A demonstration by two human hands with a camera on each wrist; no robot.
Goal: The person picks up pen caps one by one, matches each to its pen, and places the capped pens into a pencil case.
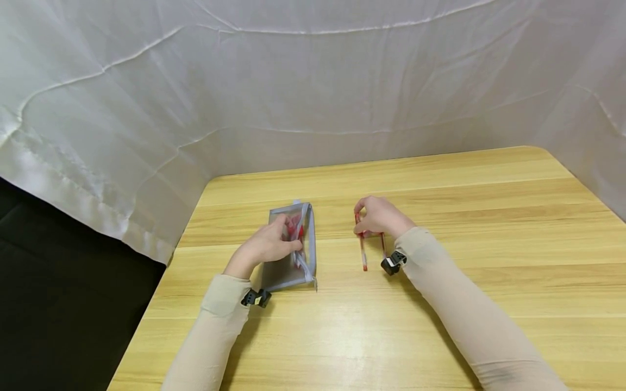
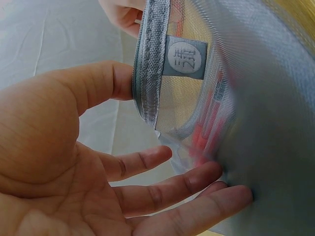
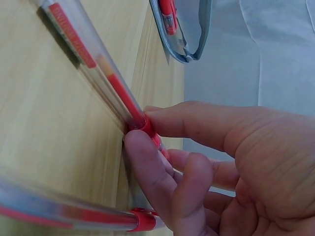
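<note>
The left hand (image 1: 266, 245) rests on a grey mesh pencil pouch (image 1: 292, 247) lying on the wooden worktop (image 1: 440, 304), near its left edge. The left wrist view shows the thumb (image 2: 93, 83) against the zipper band at the pouch mouth and the other fingers (image 2: 162, 189) spread almost straight under the mesh; this grip is a loose, open-fingered hold that props the mouth apart rather than clamping it. Red pens (image 2: 206, 130) show blurred through the mesh, already inside.

The right hand (image 1: 380, 216) lies well apart from the pouch, to its right. Its thumb (image 3: 197, 120) and forefinger (image 3: 147, 169) are pinched together on the red collar of a clear-barrelled red gel pen (image 3: 93, 64), which lies along the worktop. A second red pen (image 3: 64, 211) lies just beside it, near the curled lower fingers; whether they have hold of it as well is hard to tell.

To do this well, I judge that the pinch should sit firmly on the collar before lifting, since the clear barrel looks smooth and could slip or roll. If both pens are to go together, they should be gathered parallel first, so that neither swings loose. The left hand would do best to keep the zipper band lifted and the opening turned toward the right hand, and the pen should enter end first along the pouch's length so that it slides alongside those inside instead of snagging on the mesh or the zipper.
</note>
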